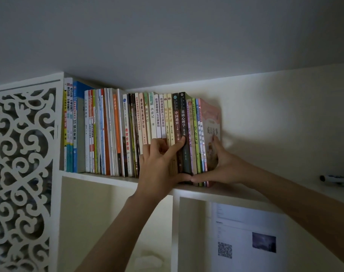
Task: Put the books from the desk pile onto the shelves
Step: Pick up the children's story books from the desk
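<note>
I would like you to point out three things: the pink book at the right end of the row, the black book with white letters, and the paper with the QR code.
pink book (213, 122): head view, front cover.
black book (183, 122): head view, spine.
paper (245, 222): head view, upper blank area.

Both hands are raised to a row of upright books (127, 132) on a white shelf (100, 178). The left hand (159, 163) has its index finger laid up a black-spined book (184, 132) and its thumb beneath. Just beside it, thumbs nearly touching, the right hand (222, 163) cups a pink-covered book (212, 124) ending the row. A dark-capped marker (336, 180) lies well beyond the right hand.
</note>
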{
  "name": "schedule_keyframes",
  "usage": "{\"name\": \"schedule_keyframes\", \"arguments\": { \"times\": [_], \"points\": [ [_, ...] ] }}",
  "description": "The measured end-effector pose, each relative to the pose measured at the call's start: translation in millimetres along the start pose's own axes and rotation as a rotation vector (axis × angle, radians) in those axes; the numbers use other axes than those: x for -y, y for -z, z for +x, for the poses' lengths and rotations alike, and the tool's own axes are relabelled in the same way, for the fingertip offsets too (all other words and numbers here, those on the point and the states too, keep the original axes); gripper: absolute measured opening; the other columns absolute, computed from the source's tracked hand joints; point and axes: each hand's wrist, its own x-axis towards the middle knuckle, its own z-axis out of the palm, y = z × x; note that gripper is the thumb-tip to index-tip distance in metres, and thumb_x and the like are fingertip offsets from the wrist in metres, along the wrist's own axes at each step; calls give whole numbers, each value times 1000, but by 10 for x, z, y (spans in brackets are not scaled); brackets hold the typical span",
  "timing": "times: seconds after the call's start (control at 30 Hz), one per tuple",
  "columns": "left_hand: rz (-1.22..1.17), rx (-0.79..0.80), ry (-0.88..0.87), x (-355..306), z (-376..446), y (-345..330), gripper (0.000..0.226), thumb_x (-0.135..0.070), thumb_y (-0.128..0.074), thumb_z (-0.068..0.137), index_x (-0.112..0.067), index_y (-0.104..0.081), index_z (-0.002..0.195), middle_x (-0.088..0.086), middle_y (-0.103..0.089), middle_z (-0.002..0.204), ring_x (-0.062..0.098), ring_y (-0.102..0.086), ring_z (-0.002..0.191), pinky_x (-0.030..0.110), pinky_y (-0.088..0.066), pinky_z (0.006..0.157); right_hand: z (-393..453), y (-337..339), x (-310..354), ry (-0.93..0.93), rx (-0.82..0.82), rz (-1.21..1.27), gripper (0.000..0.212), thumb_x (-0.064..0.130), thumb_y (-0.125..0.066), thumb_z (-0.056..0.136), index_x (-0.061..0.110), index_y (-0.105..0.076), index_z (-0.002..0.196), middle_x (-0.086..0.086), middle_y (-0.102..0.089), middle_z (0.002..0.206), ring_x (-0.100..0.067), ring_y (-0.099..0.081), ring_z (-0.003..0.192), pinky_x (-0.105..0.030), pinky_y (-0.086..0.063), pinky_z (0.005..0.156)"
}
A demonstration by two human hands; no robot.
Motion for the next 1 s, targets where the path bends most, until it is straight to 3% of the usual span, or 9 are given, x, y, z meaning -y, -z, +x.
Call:
{"name": "schedule_keyframes", "arguments": {
  "times": [0.1, 0.23, 0.4, 0.57, 0.73, 0.87, 1.0],
  "points": [
    [-64, 1, -66, -46, 8, 29, 98, -54, -82, 59, -25, -42, 144, 11, -41, 136, 29, -38, 119, 43, -40, 97, -58, 17, 33, -17, -16, -30, 155, 54, -90, 48, 26, 21, 151, 15, -31, 150, -6, -38, 135, -31, -38, 111],
    [-150, 156, -305, -88, 116, 59, 93, -25, -82, 72, -12, -32, 150, -1, -20, 159, 18, -13, 148, 36, -13, 119, -31, 11, 64, -44, -45, -109, 157, 61, -86, 44, 20, 20, 152, 9, -25, 157, -11, -32, 141, -34, -34, 114],
    [55, 232, -377, -74, 166, 94, 82, -36, -76, 77, -16, -39, 147, -4, -18, 161, 17, -5, 149, 36, -6, 117, -24, -29, -1, -63, -58, -137, 146, 57, -84, 58, 26, 26, 148, 3, -23, 160, -19, -32, 142, -39, -36, 113],
    [380, 166, -461, -181, 163, 125, 84, -50, -79, 68, -12, -53, 138, 5, -46, 148, 35, -37, 138, 44, -25, 108, -104, -36, -21, -60, -64, -190, 140, 56, -83, 62, 27, 22, 151, 3, -38, 153, -17, -45, 133, -32, -40, 109],
    [390, 204, -432, -197, 169, 141, 81, -48, -79, 69, -13, -53, 138, 4, -44, 150, 35, -34, 140, 45, -23, 109, -67, 2, 45, -102, -20, -216, 141, 51, -83, 64, 24, 28, 147, 1, -34, 154, -20, -42, 135, -32, -39, 109],
    [280, 255, -416, -213, 138, 174, 77, -39, -70, 83, -19, -35, 148, 1, -22, 160, 31, -6, 149, 45, -8, 116, -151, -12, 76, -88, -12, -264, 132, 55, -77, 71, 21, 24, 150, -1, -34, 155, -21, -40, 136, -31, -38, 109],
    [199, 239, -443, -138, 97, 138, 74, -31, -79, 75, -25, -48, 141, 3, -33, 156, 34, -15, 147, 46, -15, 110, -203, -71, 36, -38, -27, -284, 118, 48, -69, 82, 21, 23, 151, -3, -30, 157, -23, -42, 135, -36, -39, 110]
  ]
}}
